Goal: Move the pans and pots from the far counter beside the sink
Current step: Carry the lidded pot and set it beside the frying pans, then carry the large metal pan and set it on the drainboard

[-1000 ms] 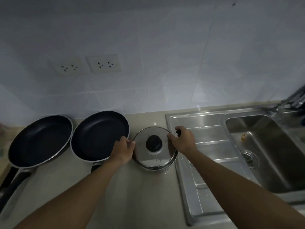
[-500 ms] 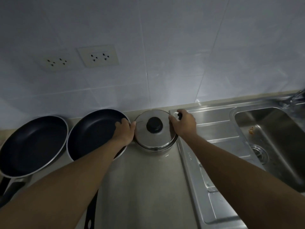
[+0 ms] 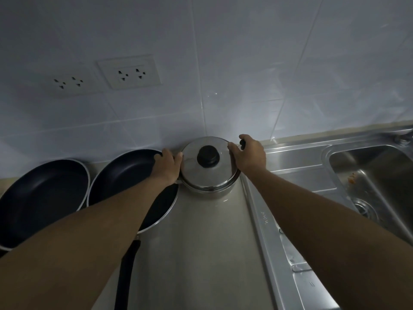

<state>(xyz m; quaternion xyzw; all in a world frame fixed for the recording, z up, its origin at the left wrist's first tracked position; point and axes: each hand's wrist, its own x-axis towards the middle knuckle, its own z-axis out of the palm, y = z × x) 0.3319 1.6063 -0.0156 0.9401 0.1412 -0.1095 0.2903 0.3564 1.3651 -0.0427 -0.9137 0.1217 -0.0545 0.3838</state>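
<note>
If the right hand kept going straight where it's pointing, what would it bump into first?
Probably the white tiled wall just behind the pot. The right hand grips the pot's side handle and points that way, though the gap is hard to judge.

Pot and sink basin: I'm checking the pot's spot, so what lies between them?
Only the steel drainboard, seen in the head view; the right hand grips the pot by its side handle.

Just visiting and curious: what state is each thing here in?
pot: lid on, gripped at both sides
left hand: grips pot's left side
right hand: grips pot's right handle
left pan: empty
right pan: empty
sink: no standing water, orange specks
sockets: nothing plugged in
</note>
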